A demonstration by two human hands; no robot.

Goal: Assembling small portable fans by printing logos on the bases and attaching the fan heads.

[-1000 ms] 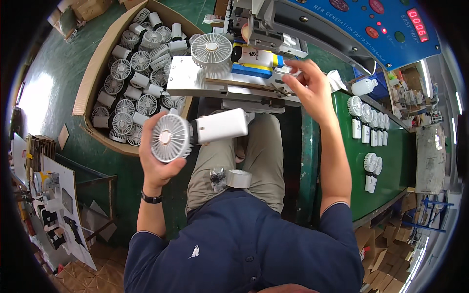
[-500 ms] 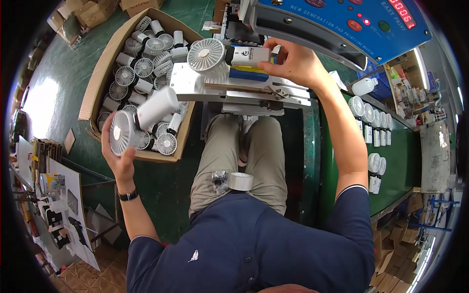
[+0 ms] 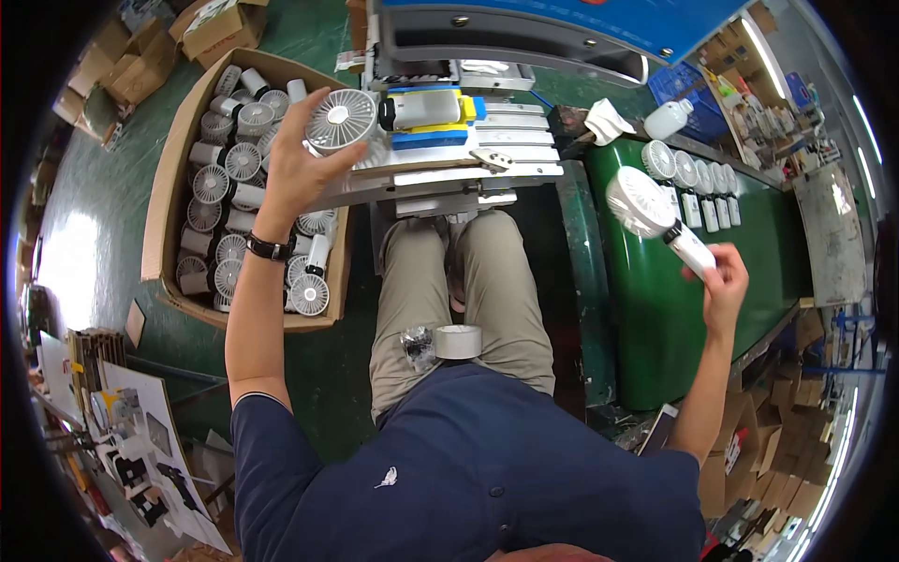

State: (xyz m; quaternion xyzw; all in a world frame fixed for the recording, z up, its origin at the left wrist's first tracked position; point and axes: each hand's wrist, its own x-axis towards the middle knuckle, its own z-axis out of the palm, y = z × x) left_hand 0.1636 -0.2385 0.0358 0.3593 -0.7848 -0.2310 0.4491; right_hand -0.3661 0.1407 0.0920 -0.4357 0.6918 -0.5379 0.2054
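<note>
My left hand (image 3: 304, 169) grips the round caged head of a white handheld fan (image 3: 342, 120). This fan lies sideways, its handle resting on a yellow and blue holder (image 3: 476, 110) on the metal slide of a pad printing machine. Out to the right, my right hand (image 3: 726, 281) holds another white handheld fan (image 3: 641, 201) by the end of its handle. Its head points up and left, above the green surface (image 3: 646, 318). Beside my left forearm, an open carton (image 3: 159, 206) is filled with many similar fans.
The machine's blue housing (image 3: 562, 19) overhangs the slide. Several fans (image 3: 684, 173) lie in a row at the far side of the green surface. A white bottle (image 3: 668, 119) and crumpled white cloth (image 3: 607, 122) are beyond. A tape roll (image 3: 458, 342) sits on my lap.
My left hand has brought its fan from over the carton up to the holder. My right hand has lifted the other fan off the holder and carried it right, over the green surface.
</note>
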